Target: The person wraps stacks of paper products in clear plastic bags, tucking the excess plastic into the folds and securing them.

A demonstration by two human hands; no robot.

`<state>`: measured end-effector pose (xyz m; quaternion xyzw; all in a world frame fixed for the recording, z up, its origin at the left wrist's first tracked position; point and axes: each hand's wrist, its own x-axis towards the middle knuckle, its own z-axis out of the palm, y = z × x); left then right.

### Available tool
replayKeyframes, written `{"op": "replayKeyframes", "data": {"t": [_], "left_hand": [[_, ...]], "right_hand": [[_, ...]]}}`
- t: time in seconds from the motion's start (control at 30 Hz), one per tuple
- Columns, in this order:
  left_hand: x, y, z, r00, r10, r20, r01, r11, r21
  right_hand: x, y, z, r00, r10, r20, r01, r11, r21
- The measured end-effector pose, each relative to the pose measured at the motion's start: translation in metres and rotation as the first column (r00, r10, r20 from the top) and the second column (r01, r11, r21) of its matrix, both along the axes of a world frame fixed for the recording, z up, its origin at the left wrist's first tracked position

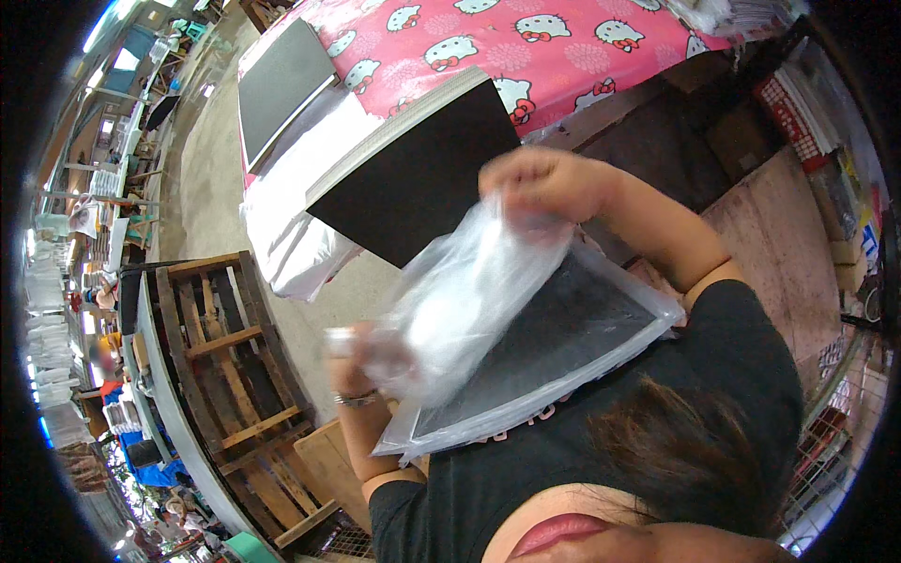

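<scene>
A clear plastic bag (469, 296) is stretched between my two hands in front of my chest. My right hand (542, 186) is closed round its upper end. At its lower left end, my left hand (371, 361) is closed on the plastic, blurred and partly behind it. Below the bag, against my body, lie layers of clear plastic (563, 394); something dark shows through them, and I cannot tell whether it is inside. Just beyond my hands, a thick stack of black sheets (422, 169) with pale edges sits tilted at the table's near edge.
A pink patterned tablecloth (572, 56) covers the table. At its left lies another dark-topped stack (286, 89), near white plastic (305, 225) hanging over the edge. A wooden pallet (230, 352) stands at lower left. Shelves with a red basket (788, 122) stand at right.
</scene>
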<state>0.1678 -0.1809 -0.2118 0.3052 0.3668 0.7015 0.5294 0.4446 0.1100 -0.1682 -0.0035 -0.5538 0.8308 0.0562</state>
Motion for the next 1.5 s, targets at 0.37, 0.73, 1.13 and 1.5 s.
{"op": "replayKeyframes", "data": {"t": [0.37,0.73,1.13,1.5], "left_hand": [[-0.047,-0.007,-0.054,0.97,-0.173,-0.172,0.167,0.985,-0.054],[-0.001,0.033,0.013,0.991,-0.075,-0.108,0.07,0.997,-0.043],[0.006,0.122,0.034,0.478,0.556,-0.68,-0.714,0.696,0.067],[0.05,0.043,0.068,0.563,0.417,-0.713,-0.595,0.804,0.001]], "right_hand": [[0.014,0.021,-0.008,0.981,-0.097,0.166,0.043,0.952,0.303],[0.019,0.023,-0.012,0.959,-0.089,0.268,0.009,0.958,0.286],[-0.012,0.039,0.005,0.648,-0.655,-0.388,0.698,0.307,0.647],[0.048,-0.003,0.031,0.802,-0.589,-0.098,0.56,0.684,0.468]]}}
